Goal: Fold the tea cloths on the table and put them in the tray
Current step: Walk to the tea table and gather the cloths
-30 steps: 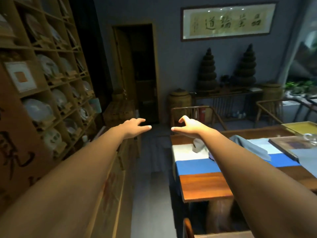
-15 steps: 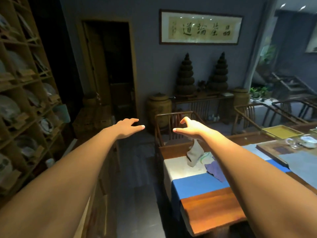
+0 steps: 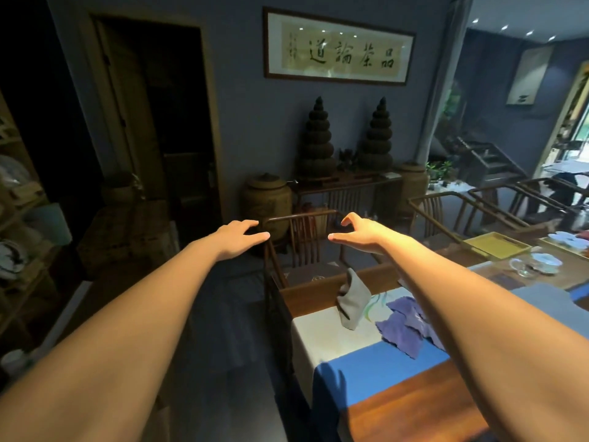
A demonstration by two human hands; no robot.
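Now the view has swung right: cloths (image 3: 404,327) at 4 o'clock, tray (image 3: 497,248) at 3. Left hand (image 3: 237,238) and right hand (image 3: 358,232) are spread, holding nothing; folding not begun.

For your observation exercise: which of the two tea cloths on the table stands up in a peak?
The grey cloth, nearer the table's end; the purple cloth lies flat and crumpled beside it.

A framed calligraphy scroll (image 3: 338,46) hangs on the blue wall. Beneath it, two dark tiered ornaments (image 3: 318,138) stand on a sideboard (image 3: 345,183), with a lidded woven jar (image 3: 267,199) just beside it. A wooden chair (image 3: 302,237) sits at the table end. A dark doorway (image 3: 159,122) opens left, shelves (image 3: 16,224) far left. Glass teaware (image 3: 532,264) sits far right, stairs (image 3: 487,157) beyond.
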